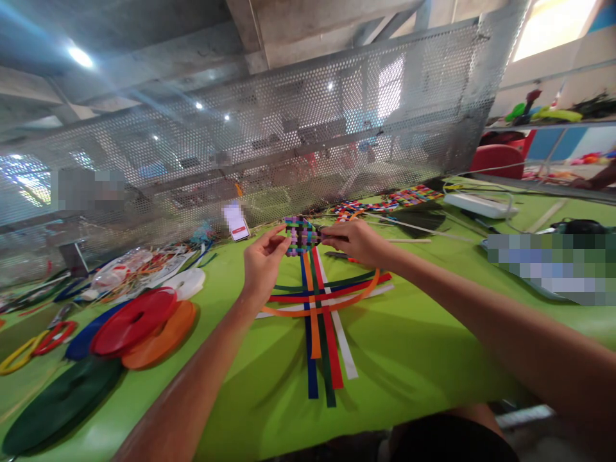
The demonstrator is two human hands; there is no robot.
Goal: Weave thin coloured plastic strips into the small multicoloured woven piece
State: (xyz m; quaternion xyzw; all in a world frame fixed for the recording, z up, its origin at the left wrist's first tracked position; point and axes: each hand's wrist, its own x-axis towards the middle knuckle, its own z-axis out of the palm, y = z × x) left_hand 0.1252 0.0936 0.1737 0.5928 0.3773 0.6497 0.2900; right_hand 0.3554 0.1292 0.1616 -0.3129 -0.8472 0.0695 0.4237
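A small woven patch of coloured strips (pixel 299 235) is held up above the green table (pixel 414 346). My left hand (pixel 262 263) pinches its left side with thumb and fingers closed. My right hand (pixel 353 242) grips its right side, fingers closed. From the patch, loose strips in blue, orange, green, red and white (pixel 321 327) hang down and spread over the table toward me, crossed by curved strips running left to right.
Rolls of strip lie at the left: red (pixel 135 319), orange (pixel 163 337), dark green (pixel 58 401) and white (pixel 188 282). A long woven band (pixel 389 199) lies at the back by a perforated metal screen (pixel 289 128). A white box (pixel 479 204) stands at the right.
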